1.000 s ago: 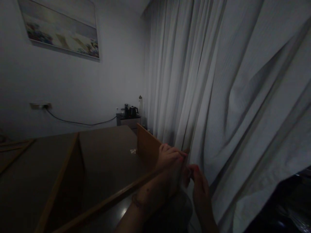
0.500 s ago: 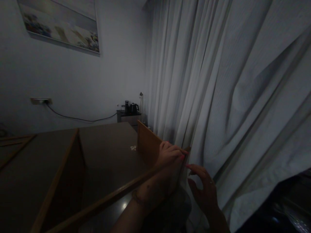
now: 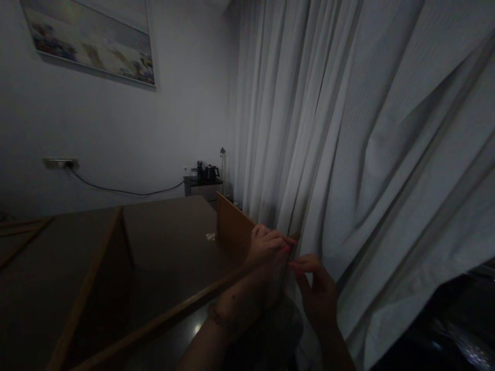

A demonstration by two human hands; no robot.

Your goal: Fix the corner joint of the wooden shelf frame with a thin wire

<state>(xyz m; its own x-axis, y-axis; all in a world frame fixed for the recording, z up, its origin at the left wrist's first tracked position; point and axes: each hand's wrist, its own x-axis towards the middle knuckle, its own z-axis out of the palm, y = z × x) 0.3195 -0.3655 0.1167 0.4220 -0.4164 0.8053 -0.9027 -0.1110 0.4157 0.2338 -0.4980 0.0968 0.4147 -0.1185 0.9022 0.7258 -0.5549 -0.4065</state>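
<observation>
Wood: the narrow brown wooden rail [image 3: 185,304] is seen running from lower left up to the left fingers, near the upright orange-brown wooden panel [image 3: 234,224], which is set just beyond them; the joint is hidden by the hand and dimness.
Left hand [image 3: 266,247]: its red-nailed fingers are bent over the wooden end; how firmly anything is gripped cannot be told.
Right hand [image 3: 319,291]: thumb and forefinger are brought almost together just below the left fingertips; whether a small piece is pinched there cannot be told.
Tabletop pieces: small pale pieces [image 3: 211,236] are seen on the flat grey-brown tabletop [image 3: 166,216], beyond and left of the left fingers.
Curtain: pale grey pleated cloth [image 3: 367,129] is hung just beside the right fingers; its folds are best kept clear of them.
Bracing: wobble is best checked by the left fingers.
Aim: right fingertips are best squared to the edge, with light pressure.
</observation>
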